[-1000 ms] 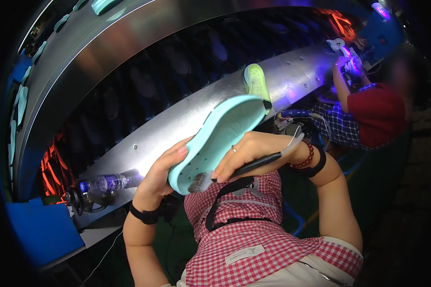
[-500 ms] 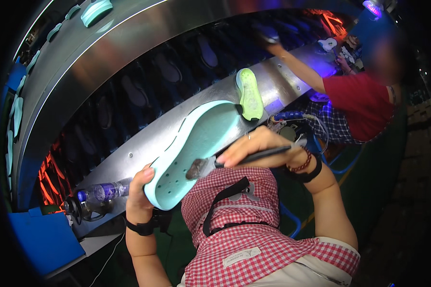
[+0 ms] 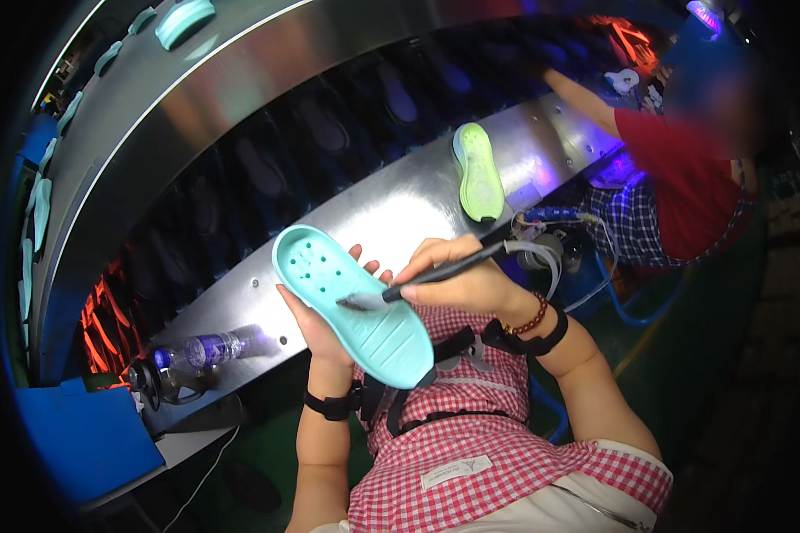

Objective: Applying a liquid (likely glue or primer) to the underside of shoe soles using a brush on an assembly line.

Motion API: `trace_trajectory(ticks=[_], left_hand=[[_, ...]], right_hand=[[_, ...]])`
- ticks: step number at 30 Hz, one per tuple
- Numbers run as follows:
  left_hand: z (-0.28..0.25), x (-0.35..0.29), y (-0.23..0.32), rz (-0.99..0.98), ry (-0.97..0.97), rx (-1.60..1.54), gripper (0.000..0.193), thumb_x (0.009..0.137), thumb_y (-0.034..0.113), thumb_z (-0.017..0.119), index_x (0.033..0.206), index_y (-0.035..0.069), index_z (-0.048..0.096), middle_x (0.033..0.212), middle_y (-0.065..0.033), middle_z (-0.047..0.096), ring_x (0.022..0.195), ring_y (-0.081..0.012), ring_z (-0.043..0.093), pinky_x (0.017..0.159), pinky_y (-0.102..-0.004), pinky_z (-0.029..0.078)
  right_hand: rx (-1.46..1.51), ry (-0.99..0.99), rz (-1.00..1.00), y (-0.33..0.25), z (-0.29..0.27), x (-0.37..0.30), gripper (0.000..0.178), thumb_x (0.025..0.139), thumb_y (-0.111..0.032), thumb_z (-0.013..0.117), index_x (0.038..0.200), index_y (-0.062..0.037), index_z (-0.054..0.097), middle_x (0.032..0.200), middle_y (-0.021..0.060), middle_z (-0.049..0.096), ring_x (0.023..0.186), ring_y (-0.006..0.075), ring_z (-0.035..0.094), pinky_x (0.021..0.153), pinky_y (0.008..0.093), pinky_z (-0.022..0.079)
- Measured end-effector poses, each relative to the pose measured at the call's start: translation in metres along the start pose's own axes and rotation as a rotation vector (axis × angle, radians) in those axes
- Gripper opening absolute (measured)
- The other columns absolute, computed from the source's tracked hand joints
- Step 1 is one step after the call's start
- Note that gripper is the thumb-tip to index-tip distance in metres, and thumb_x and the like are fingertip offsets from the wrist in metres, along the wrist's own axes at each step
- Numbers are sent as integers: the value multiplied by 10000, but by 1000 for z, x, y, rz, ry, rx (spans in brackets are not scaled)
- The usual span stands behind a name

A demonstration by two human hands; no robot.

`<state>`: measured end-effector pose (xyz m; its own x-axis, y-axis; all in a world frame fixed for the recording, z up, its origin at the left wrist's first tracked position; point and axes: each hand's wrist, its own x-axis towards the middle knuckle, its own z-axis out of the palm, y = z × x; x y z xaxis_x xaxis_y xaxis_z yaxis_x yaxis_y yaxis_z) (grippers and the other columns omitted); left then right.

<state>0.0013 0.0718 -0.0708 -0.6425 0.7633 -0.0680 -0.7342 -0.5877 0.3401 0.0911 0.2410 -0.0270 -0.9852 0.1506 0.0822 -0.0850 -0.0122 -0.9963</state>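
Observation:
A turquoise shoe sole lies tilted across my left hand, its inner face up and its holed end at the upper left. That hand supports it from beneath, thumb at one edge and fingertips showing past the other. My right hand is closed around a brush with a black handle and a clear tube at its rear end. The brush's bristles touch the sole's inner face near the middle, below the holes. A yellow-green shoe sole rests on the metal ledge beyond my right hand.
Along the metal ledge runs a dark, curved line carrying more soles, with orange-red glowing spots at both ends. Bottles and a blue box stand at left. A co-worker in a red sleeve reaches over the line at right.
The sole has turned and dropped lower; its holed end has swung from the lower left to the upper left. The brush has moved from the holed end to the sole's middle.

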Motion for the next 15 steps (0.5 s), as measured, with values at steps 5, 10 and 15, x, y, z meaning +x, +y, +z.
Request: trace_trajectory(ticks=[5,10,15], left_hand=[[-8,-1,-8,203,254,200,759,832,684,195,1280,94,362,1160,-140,493,985,-293,527,893,-426,425],[-14,-1,18,212,75,141,942,699,824,202,1209,64,423,949,-129,585,936,-288,559,890,-547,392],[8,-7,1,169,-7,96,918,740,785,227,1262,45,378,1012,-132,562,941,-290,546,905,-553,373]], right_hand=[[-392,-6,-508,10,25,2,197,660,-71,678,854,-46,664,760,93,616,679,195,585,618,295,460],[-542,-236,-567,-8,14,-26,196,624,-47,709,813,-54,659,735,62,635,669,205,595,609,297,461],[-346,-59,-398,-30,8,1,184,662,-37,697,844,-41,673,738,70,644,729,200,587,672,300,469]])
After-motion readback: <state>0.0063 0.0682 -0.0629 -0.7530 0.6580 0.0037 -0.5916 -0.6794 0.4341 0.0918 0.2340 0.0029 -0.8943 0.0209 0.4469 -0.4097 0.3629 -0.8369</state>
